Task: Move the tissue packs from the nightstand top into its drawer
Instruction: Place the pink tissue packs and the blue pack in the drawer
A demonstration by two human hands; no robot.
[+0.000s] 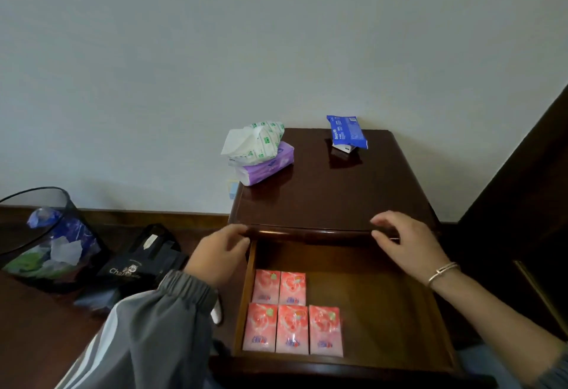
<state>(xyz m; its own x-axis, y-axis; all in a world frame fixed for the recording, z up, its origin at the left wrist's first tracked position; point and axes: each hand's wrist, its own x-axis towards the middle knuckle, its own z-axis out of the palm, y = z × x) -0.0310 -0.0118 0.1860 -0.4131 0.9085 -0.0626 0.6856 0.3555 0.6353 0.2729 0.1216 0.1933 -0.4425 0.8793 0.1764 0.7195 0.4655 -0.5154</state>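
The dark wooden nightstand (332,192) has its drawer (384,312) pulled out. Several pink pocket tissue packs (292,315) lie flat in two rows at the drawer's left side. My left hand (219,258) hovers at the drawer's back left corner with loosely curled fingers, holding nothing. Near the top's front edge on the right is my right hand (405,242), fingers relaxed and holding nothing. On the top, a white-and-green soft tissue pack (255,140) lies on a purple one (267,169) at the back left. A blue pack (347,132) sits at the back right.
A black mesh waste bin (46,244) with rubbish stands on the floor at the left. A black bag (138,265) lies beside it. Dark wooden furniture (522,189) stands close on the right. The wall is right behind the nightstand.
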